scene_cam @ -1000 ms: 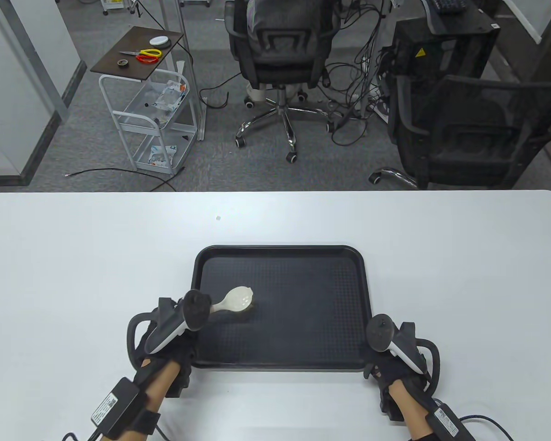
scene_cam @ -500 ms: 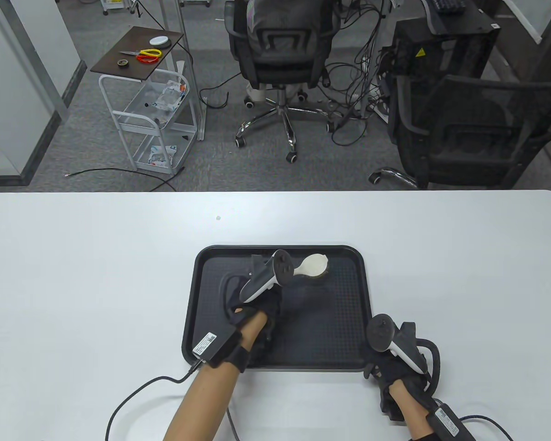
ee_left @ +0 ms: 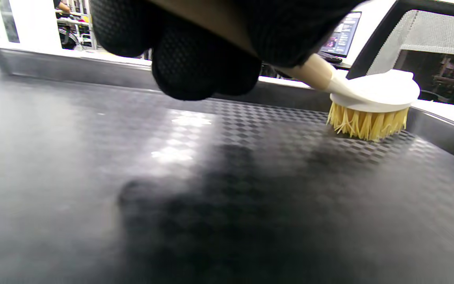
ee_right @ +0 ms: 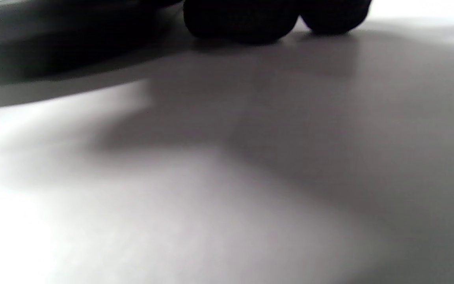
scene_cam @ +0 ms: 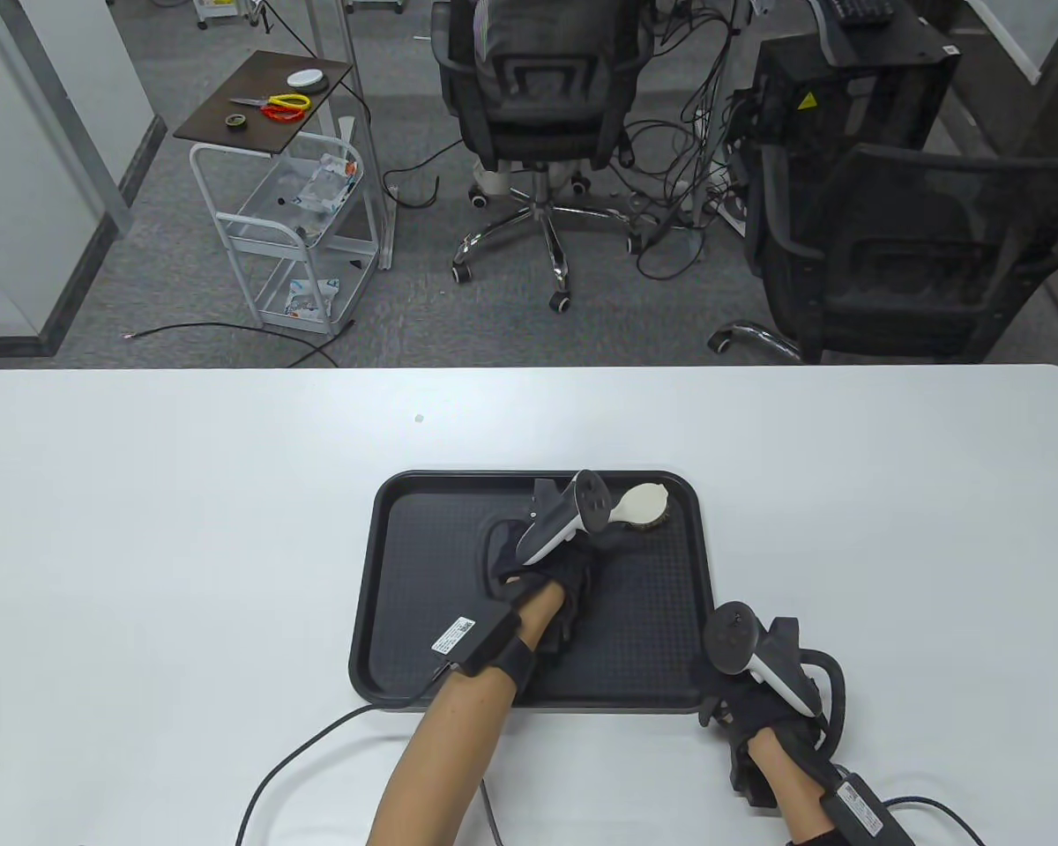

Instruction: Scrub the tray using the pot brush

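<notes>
Holding: my left hand (scene_cam: 551, 564) grips the handle of the pot brush (scene_cam: 642, 504), fingers wrapped tight around it.
Brush spot: the yellow bristles (ee_left: 368, 123) press on the floor of the black tray (scene_cam: 423, 617), in its far right corner, just beside the wall.
Tray spot: it lies flat on the white table (scene_cam: 185, 529), near my edge.
Right hand: my right hand (scene_cam: 763, 705) rests at the tray's near right corner. In the right wrist view my fingers (ee_right: 242, 19) lie curled on the table, with the dark tray edge close by. I cannot tell if they pinch the tray.
Writing: a small white label sits on the black box (scene_cam: 472, 639) strapped to my left wrist, and another on the box (scene_cam: 864, 811) at my right wrist. The words are too tiny to read. A yellow warning sticker (scene_cam: 808, 101) is on a black case on the floor.
Around: two black chairs (scene_cam: 538, 115), a tangle of cables (scene_cam: 679, 176), and a white cart (scene_cam: 291, 229) with scissors (scene_cam: 284, 106) on top.
In the way: the tracker (scene_cam: 564, 520) covers my left fingers from above.
Hard to see: the right wrist view is dark and blurry.
</notes>
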